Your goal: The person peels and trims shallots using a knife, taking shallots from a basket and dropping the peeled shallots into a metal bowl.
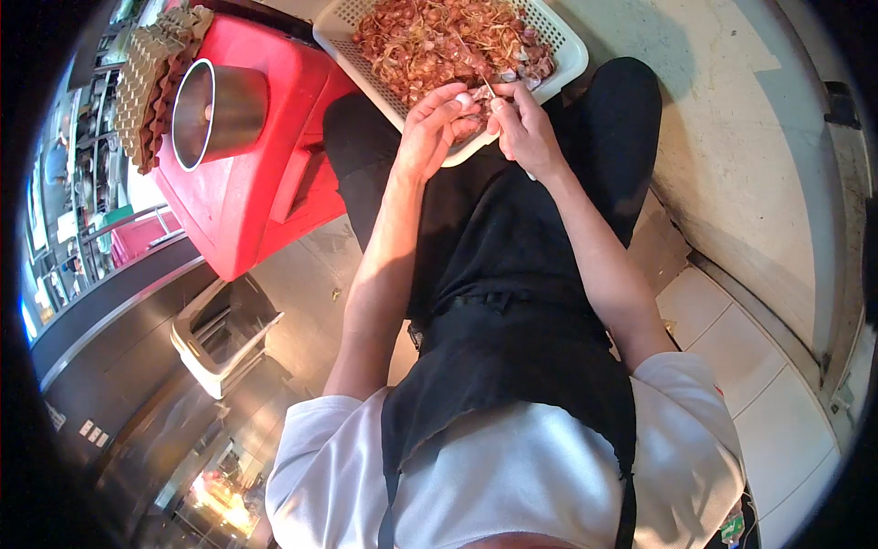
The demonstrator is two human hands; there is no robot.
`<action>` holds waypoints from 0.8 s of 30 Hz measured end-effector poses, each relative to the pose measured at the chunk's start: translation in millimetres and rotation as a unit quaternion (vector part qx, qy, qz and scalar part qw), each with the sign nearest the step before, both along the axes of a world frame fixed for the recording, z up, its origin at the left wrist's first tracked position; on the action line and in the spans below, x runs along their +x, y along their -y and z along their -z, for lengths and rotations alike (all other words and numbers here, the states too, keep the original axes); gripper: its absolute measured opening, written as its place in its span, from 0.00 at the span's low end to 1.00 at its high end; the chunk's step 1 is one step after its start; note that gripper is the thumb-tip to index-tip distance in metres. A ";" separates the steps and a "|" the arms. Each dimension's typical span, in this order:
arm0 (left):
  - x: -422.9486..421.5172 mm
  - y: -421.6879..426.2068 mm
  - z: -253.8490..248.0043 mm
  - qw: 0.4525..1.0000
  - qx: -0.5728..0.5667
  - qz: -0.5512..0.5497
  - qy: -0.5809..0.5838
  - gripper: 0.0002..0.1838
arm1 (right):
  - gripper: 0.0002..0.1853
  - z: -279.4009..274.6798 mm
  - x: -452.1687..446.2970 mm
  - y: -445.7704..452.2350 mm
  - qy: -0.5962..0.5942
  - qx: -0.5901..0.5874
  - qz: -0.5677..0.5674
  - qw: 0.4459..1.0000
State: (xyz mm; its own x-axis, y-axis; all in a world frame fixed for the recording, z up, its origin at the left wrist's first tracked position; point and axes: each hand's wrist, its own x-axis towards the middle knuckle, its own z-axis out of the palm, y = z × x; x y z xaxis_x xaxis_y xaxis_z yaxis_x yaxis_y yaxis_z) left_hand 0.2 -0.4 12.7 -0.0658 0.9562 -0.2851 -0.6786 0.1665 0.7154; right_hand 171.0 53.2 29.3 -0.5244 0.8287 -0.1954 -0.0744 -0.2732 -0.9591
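1. One left hand (433, 123) and one right hand (526, 134), two altogether.
2. One knife (489, 88).
3. One pale bulb (465, 99).
4. One basket (572, 66).
5. Reddish bulbs and skins (439, 55), too many to count.
6. One pot (240, 105).
7. One red box (224, 197).
8. Egg trays (146, 91), number unclear.

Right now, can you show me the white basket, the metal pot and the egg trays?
White basket (573, 60): head view, right rim.
Metal pot (240, 110): head view, outer side.
Egg trays (143, 87): head view, bumpy surface.
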 end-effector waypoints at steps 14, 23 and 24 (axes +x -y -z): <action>-1.8 0.7 2.4 1.000 0.012 0.001 -0.003 0.18 | 0.13 5.2 -2.5 2.4 0.019 0.024 0.029 0.999; -4.7 1.5 3.5 1.000 0.013 0.010 0.017 0.16 | 0.19 -2.7 -2.9 3.3 0.080 0.074 0.060 0.992; -4.9 1.2 2.8 1.000 0.019 0.013 0.019 0.16 | 0.19 -2.7 -2.8 2.5 0.086 0.072 0.061 0.992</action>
